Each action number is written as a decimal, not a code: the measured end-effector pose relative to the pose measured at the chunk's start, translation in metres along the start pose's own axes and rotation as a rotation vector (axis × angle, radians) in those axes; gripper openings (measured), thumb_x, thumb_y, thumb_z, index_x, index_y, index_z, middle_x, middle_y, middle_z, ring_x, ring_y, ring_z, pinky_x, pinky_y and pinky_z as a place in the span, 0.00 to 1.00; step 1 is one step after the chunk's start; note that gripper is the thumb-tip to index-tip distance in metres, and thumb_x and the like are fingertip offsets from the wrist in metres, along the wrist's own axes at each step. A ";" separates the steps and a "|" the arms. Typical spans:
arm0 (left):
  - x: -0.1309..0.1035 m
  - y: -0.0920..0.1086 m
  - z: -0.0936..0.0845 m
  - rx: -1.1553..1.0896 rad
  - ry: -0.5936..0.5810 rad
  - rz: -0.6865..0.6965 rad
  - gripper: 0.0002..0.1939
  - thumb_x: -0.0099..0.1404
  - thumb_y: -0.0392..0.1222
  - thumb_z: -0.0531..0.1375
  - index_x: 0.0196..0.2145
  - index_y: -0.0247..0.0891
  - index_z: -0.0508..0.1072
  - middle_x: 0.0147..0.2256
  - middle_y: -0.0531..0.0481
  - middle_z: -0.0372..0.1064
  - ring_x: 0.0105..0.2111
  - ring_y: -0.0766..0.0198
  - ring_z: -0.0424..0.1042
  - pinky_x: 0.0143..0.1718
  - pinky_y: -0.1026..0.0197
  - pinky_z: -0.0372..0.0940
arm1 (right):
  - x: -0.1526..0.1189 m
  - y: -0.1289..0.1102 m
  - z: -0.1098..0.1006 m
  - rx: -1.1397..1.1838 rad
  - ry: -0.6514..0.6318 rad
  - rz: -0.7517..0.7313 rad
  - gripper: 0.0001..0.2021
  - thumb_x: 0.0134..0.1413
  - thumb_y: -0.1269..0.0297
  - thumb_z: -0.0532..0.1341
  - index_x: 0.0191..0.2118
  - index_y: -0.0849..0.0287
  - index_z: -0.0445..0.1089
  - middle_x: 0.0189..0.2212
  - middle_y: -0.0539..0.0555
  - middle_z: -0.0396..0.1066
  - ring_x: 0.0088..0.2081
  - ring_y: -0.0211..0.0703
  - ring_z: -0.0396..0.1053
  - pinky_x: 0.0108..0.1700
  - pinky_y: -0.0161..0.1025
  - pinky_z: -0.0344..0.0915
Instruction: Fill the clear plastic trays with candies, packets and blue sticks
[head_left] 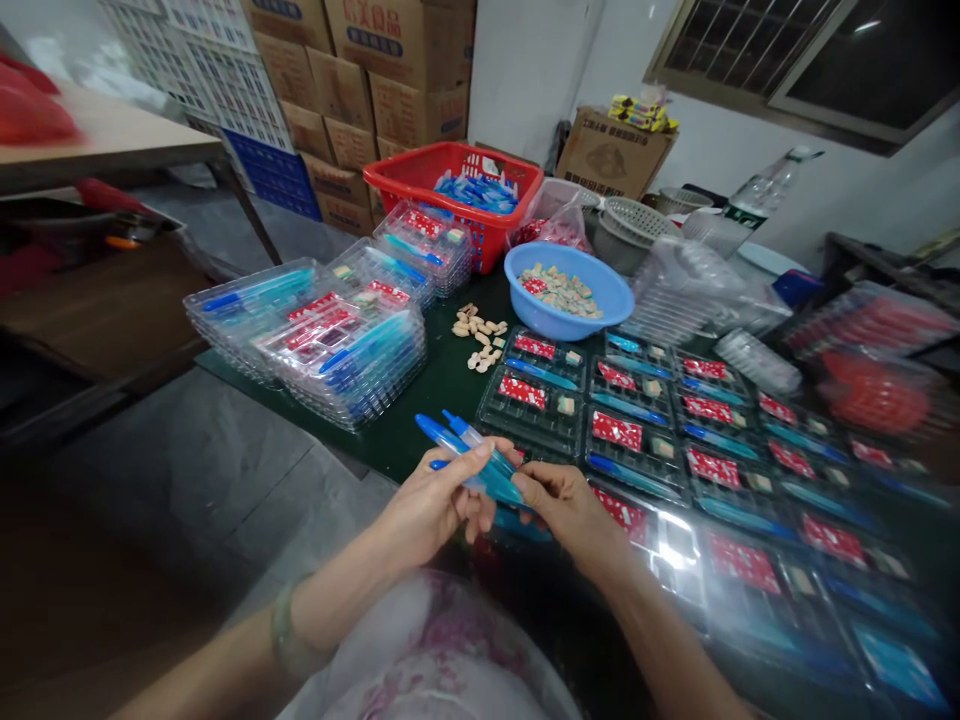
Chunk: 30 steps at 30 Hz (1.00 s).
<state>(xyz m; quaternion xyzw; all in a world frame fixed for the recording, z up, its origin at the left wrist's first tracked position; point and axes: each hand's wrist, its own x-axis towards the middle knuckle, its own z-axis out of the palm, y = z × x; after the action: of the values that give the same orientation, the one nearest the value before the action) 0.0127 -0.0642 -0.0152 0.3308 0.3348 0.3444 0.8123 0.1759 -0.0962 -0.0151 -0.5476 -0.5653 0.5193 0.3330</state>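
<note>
Several translucent blue pen-shaped tubes [491, 478] with darker blue tips lie bundled in my left hand [442, 490], its fingers closed around them. My right hand [570, 510] pinches the lower right ends of the same tubes. Just beyond and to the right of my hands, clear plastic trays [630, 445] stand in rows on the dark green table [379, 445]. Many of these trays hold a red dotted packet [616, 430], a small pale block [662, 447] and a blue tube. The trays at the far right are blurred.
Stacked filled trays [345, 360] stand at the left table edge. Loose peanut-shaped pieces [480, 330] lie beside a blue bowl [570, 310] of pale blocks. Behind are a red basket [487, 215] of blue tubes, empty clear trays [682, 285], a plastic bottle [765, 195] and cardboard boxes [409, 105].
</note>
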 end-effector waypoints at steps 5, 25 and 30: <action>0.004 -0.001 0.000 -0.025 0.120 0.028 0.15 0.58 0.49 0.58 0.34 0.34 0.72 0.15 0.54 0.62 0.14 0.69 0.62 0.10 0.71 0.55 | -0.009 -0.007 0.012 -0.403 0.436 -0.316 0.11 0.56 0.60 0.54 0.41 0.58 0.67 0.36 0.54 0.66 0.37 0.42 0.64 0.38 0.37 0.60; 0.001 -0.010 0.003 0.122 0.031 0.113 0.13 0.51 0.45 0.64 0.31 0.34 0.70 0.18 0.54 0.63 0.16 0.71 0.61 0.14 0.70 0.55 | -0.020 -0.006 0.023 -0.354 0.379 -0.269 0.08 0.57 0.64 0.53 0.38 0.56 0.68 0.25 0.48 0.69 0.25 0.37 0.66 0.30 0.32 0.61; -0.002 -0.003 -0.003 0.062 0.063 0.079 0.10 0.56 0.45 0.61 0.30 0.35 0.68 0.21 0.53 0.64 0.16 0.72 0.62 0.13 0.70 0.54 | -0.025 -0.005 -0.006 -0.231 0.484 -0.151 0.10 0.56 0.59 0.54 0.39 0.57 0.67 0.22 0.47 0.67 0.23 0.36 0.64 0.26 0.32 0.60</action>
<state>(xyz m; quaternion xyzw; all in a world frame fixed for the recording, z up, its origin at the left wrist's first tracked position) 0.0106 -0.0667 -0.0185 0.3577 0.3571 0.3761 0.7766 0.1843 -0.1181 -0.0037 -0.6465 -0.5638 0.2791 0.4316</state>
